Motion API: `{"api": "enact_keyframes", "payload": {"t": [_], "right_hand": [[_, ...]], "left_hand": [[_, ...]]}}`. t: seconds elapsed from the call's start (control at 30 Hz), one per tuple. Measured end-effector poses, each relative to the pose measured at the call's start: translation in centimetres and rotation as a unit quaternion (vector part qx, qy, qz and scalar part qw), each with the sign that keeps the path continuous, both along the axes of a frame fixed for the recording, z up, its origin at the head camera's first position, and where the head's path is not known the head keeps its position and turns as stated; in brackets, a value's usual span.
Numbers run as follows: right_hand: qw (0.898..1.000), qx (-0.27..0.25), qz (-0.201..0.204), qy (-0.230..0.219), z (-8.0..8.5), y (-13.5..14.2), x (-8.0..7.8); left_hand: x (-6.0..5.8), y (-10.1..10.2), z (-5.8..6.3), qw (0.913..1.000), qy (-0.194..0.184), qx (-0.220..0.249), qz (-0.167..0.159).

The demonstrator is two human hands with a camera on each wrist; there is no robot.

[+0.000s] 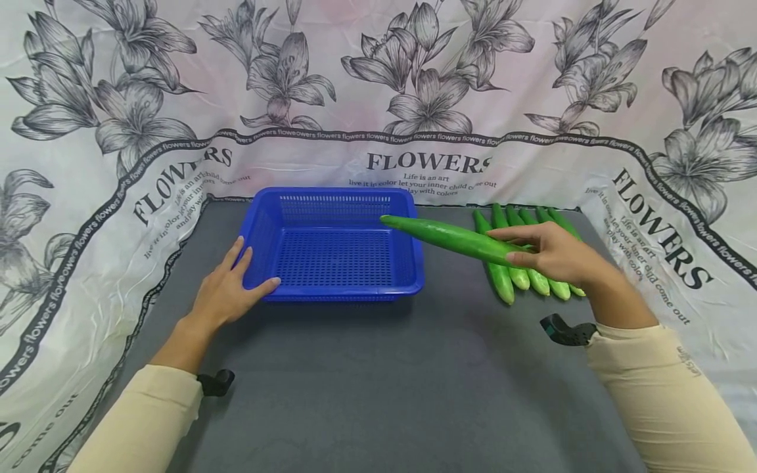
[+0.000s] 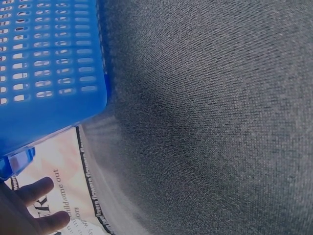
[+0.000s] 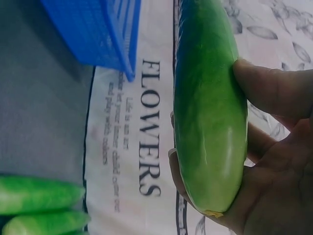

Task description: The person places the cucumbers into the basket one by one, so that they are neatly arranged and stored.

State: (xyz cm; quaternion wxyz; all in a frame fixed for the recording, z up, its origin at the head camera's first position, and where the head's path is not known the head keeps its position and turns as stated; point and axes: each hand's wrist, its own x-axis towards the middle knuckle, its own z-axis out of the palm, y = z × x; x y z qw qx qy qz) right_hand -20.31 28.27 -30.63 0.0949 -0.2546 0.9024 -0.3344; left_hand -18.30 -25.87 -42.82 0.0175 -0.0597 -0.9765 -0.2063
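Observation:
My right hand (image 1: 552, 253) grips a long green cucumber (image 1: 452, 238) near its paler end, thumb on one side and fingers curled round the other. The cucumber is held above the table, its narrow tip overlapping the right rim of the blue plastic basket (image 1: 331, 289) in the head view. In the right wrist view the cucumber (image 3: 210, 117) fills the middle. My left hand (image 1: 227, 289) rests at the basket's left front corner, fingers spread along the rim and thumb over the front edge. Inside, the basket's slotted floor is bare.
Several more cucumbers (image 1: 501, 282) lie side by side on the grey table (image 1: 378, 387), right of the basket and partly behind my right hand. A white flower-printed cloth (image 1: 414, 164) stands up behind the table and along both sides.

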Motion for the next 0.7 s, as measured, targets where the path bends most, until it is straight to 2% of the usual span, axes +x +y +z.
{"api": "enact_keyframes", "payload": {"t": [0.4, 0.7], "right_hand": [[0.999, 0.003, 0.051, -0.02, 0.2, -3.7, -2.0], [0.994, -0.006, 0.089, -0.058, -0.3, -6.5, -4.1]], "left_hand": [[-0.2, -0.3, -0.2, 1.0, 0.008, -0.001, -0.003], [-0.3, -0.4, -0.3, 1.0, 0.004, 0.0, 0.001]]}}
